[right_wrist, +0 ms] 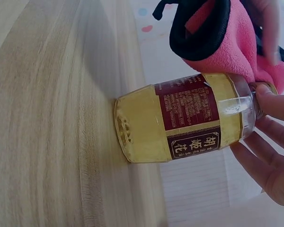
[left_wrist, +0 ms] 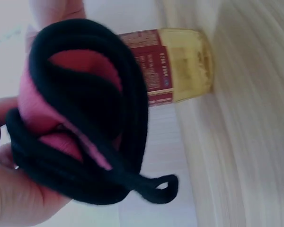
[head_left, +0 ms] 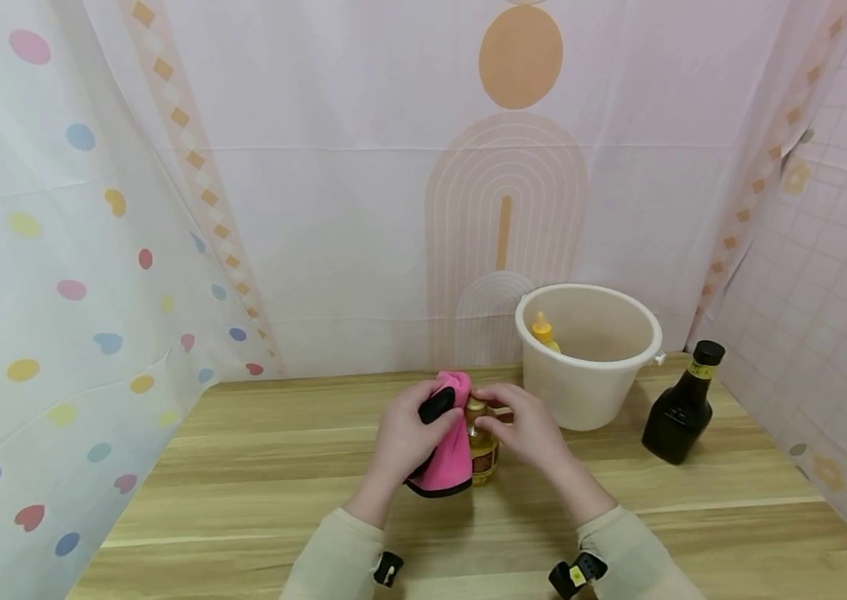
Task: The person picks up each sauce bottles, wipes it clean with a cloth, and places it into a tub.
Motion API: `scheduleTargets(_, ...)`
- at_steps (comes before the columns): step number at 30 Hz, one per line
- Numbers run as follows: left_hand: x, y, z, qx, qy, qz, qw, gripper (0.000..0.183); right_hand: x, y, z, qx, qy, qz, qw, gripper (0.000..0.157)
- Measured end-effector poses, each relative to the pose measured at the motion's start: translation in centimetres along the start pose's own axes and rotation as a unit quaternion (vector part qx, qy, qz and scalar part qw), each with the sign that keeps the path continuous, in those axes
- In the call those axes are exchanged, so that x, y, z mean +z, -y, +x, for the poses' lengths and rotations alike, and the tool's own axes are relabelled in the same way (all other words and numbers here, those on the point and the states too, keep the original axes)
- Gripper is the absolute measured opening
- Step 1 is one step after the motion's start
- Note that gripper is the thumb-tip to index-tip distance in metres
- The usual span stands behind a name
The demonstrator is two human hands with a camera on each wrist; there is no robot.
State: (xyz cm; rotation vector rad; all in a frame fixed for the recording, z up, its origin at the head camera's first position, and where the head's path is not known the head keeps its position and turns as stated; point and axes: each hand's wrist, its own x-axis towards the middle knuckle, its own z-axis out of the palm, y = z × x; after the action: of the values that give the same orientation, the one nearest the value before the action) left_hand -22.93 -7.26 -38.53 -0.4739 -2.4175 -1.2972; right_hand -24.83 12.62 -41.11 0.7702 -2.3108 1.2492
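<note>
My left hand (head_left: pixel 410 429) grips a bunched pink cloth (head_left: pixel 453 458) with black edging. In the left wrist view the cloth's black rim and small hanging loop (left_wrist: pixel 168 189) face the camera. Just right of the cloth, a bottle of yellow oil (head_left: pixel 485 462) with a dark red label (right_wrist: pixel 194 111) stands upright on the table. My right hand (head_left: pixel 519 421) holds this bottle by its neck, thumb and fingers just below the gold cap (head_left: pixel 475 404). The cloth touches the bottle's upper side; part of the cap is hidden in the right wrist view.
Behind my right hand stands a cream bucket (head_left: pixel 577 392) with a yellow-capped bottle (head_left: pixel 543 331) inside. A dark sauce bottle (head_left: pixel 680 417) stands right of it. Patterned curtains (head_left: pixel 333 208) border the wooden table (head_left: pixel 266 483) at the back and sides.
</note>
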Motion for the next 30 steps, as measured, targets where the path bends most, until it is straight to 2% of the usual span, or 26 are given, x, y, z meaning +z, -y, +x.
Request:
scheduleTargets(3,-0.4,-0.1,0.1,-0.035,0.016,-0.047,0.9982,0.030,-0.1,0.1,0.0,0.001,0.000,-0.002,1.000,0.035)
scheduleTargets(5,-0.5,-0.1,0.2,-0.053,0.010,-0.063,0.9965,0.030,-0.1,0.1,0.0,0.003,0.000,-0.002,1.000,0.035)
scheduleTargets(9,-0.4,-0.2,0.4,-0.066,0.004,-0.077,0.9949,0.028,-0.1,0.1,0.0,0.007,0.001,-0.005,1.000,0.034)
scheduleTargets(15,-0.1,-0.1,0.5,-0.046,0.022,-0.082,0.9953,0.026,-0.1,0.1,0.0,0.010,0.004,-0.008,1.000,0.034)
scheduleTargets(21,0.3,-0.2,0.7,-0.005,0.022,-0.050,0.9985,0.035,-0.2,-0.1,0.1,0.007,0.002,-0.010,1.000,0.034)
scheduleTargets(25,0.9,0.3,0.7,0.006,0.015,-0.013,0.9998,0.038,-0.2,-0.1,0.1,0.006,-0.001,-0.013,1.000,0.033)
scheduleTargets(30,1.2,1.0,0.5,0.006,-0.007,0.008,0.9999,0.028,-0.2,-0.1,0.1,0.009,0.002,-0.009,1.000,0.034)
